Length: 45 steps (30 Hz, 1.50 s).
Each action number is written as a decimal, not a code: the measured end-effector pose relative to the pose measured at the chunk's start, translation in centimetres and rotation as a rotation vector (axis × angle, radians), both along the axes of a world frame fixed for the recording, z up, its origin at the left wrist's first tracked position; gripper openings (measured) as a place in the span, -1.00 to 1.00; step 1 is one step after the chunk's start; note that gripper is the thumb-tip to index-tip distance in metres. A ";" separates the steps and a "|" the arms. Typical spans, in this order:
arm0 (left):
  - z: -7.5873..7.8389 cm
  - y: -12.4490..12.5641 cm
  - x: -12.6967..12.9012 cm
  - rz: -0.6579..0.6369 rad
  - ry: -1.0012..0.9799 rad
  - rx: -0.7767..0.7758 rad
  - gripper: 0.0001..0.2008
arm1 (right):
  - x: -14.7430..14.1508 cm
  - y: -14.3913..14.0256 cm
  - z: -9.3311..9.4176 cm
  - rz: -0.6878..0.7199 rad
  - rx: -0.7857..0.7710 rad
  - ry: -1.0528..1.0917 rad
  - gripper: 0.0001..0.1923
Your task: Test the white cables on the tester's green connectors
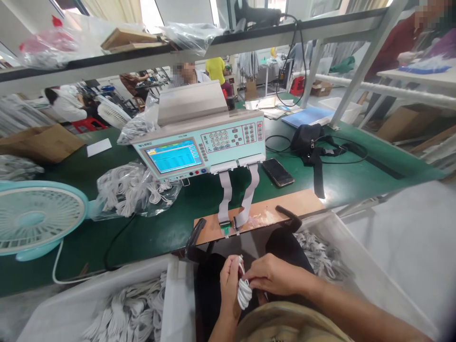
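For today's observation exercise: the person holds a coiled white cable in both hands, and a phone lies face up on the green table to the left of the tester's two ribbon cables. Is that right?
Not quite. In the head view the phone lies to the right of the ribbon cables, not the left. The rest stands: left hand and right hand hold the coiled white cable.

Hands hide most of the coiled cable (244, 293).

Bare forearms, left hand (230, 282), right hand (274, 275); khaki garment, dark trousers.
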<state>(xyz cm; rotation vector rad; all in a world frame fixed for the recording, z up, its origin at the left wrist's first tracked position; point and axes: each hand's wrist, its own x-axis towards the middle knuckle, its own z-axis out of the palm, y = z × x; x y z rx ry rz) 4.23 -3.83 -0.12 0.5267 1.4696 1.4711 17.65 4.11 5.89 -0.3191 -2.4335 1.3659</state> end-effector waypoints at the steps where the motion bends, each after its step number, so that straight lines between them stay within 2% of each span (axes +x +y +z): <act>1: -0.1 0.0 0.0 0.009 -0.006 0.008 -0.68 | -0.2 -0.1 -0.1 -0.011 0.016 -0.003 -0.75; 3: -0.2 0.1 0.0 0.039 0.002 0.034 -0.68 | -0.7 -0.3 -0.9 -0.103 0.034 -0.009 -0.80; 5: -0.3 0.2 0.0 0.063 0.059 0.058 -0.70 | -1.4 -0.3 -2.2 -0.291 -0.027 -0.003 -0.87; 7: -0.2 0.6 -0.1 0.072 0.150 0.050 -0.72 | -2.4 0.1 -3.7 -0.480 -0.202 0.026 -0.88; 9: -0.2 1.1 -0.3 0.064 0.218 0.021 -0.72 | -3.4 0.7 -5.0 -0.578 -0.398 0.082 -0.83; 12: -0.3 1.9 -0.8 0.092 0.219 0.001 -0.69 | -4.5 1.4 -5.9 -0.582 -0.618 0.136 -0.75; 15: -0.5 2.3 -1.3 0.147 0.163 0.007 -0.67 | -5.4 1.7 -5.5 -0.569 -0.813 0.137 -0.64; 17: -0.6 2.4 -1.7 0.157 0.134 0.007 -0.67 | -5.8 1.6 -5.1 -0.573 -0.889 0.146 -0.59; 21: -0.4 2.3 -2.5 0.127 0.101 0.016 -0.70 | -6.5 1.7 -4.8 -0.628 -0.900 0.166 -0.56; 24: -0.2 2.2 -3.3 0.052 0.107 -0.003 -0.71 | -6.6 1.9 -5.2 -0.651 -0.897 0.178 -0.57; 29: 0.0 2.3 -4.5 -0.064 0.232 -0.052 -0.67 | -6.5 2.0 -5.5 -0.634 -0.885 0.180 -0.59; 35: 0.5 2.3 -5.6 -0.195 0.333 -0.061 -0.68 | -6.6 2.0 -4.9 -0.626 -0.838 0.180 -0.61; 40: 0.7 2.5 -6.5 -0.291 0.389 -0.015 -0.65 | -7.0 1.9 -4.9 -0.678 -0.987 0.169 -0.59; 45: -0.1 3.0 -6.8 -0.243 0.410 0.036 -0.67 | -7.6 1.6 -4.7 -0.713 -1.142 0.213 -0.59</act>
